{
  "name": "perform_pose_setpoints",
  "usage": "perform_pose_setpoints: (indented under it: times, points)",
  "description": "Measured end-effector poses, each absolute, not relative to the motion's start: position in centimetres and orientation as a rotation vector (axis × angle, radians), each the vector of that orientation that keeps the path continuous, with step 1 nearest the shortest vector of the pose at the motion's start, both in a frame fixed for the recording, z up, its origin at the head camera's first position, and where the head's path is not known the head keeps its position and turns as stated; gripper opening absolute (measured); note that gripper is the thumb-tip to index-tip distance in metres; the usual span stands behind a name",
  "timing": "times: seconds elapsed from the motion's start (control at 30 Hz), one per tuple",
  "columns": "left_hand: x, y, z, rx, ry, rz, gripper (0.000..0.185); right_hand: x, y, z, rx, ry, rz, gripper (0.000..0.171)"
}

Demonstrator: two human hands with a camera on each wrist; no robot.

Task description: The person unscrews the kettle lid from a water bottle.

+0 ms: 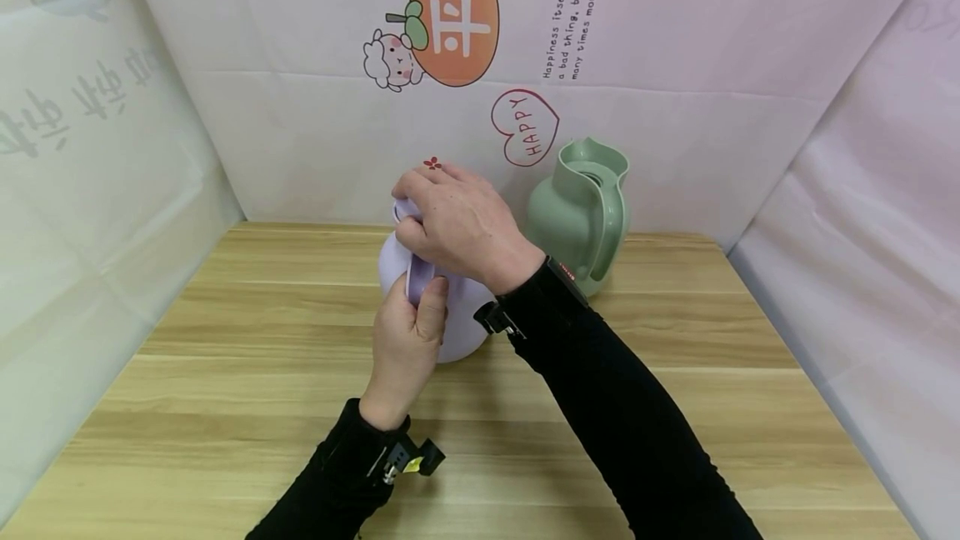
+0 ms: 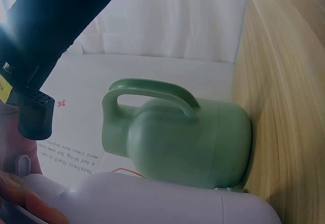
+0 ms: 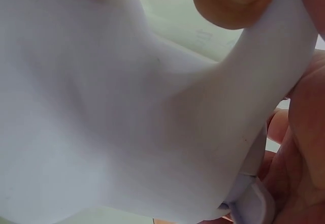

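Note:
A lavender thermos jug [image 1: 465, 327] stands on the table in the head view, its upper part mostly covered by my hands. My left hand [image 1: 401, 348] grips its handle [image 1: 419, 277], the thumb lying along the near side. Over the jug's top, my right hand [image 1: 468, 223] curls its fingers round the mouth and lid area; the palm side is hidden from above. In the right wrist view the jug's pale body [image 3: 101, 107] fills most of the picture, with a small lavender tab [image 3: 251, 203] beside the right hand's fingers. The left wrist view shows the jug's side [image 2: 152, 198] along the bottom.
A green thermos jug [image 1: 573, 219] stands close behind and to the right of the lavender one, its handle facing forward right. White printed cloth [image 1: 300, 132] hangs at the back and both sides of the wooden table [image 1: 255, 357].

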State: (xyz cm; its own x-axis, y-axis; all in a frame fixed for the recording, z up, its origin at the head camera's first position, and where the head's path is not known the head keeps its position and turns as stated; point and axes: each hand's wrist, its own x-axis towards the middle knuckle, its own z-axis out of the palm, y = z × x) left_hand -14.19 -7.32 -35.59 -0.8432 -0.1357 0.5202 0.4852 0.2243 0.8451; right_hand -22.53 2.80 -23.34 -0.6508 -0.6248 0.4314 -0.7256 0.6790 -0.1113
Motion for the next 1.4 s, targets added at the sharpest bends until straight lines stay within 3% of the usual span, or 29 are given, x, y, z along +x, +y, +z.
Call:
perform_pose_setpoints:
  times: [0.83, 1.4]
  points:
    - [-14.21, -7.25, -35.64, -0.31, -2.008, -1.656, 0.025, -22.05, 3.05, -23.27, 1.144, -2.497, 0.454, 0.021]
    - [-14.37, -7.25, -35.61, -0.322, -1.996, -1.658, 0.025, -21.97, 3.28, -23.15, 1.157, -2.554, 0.525, 0.031]
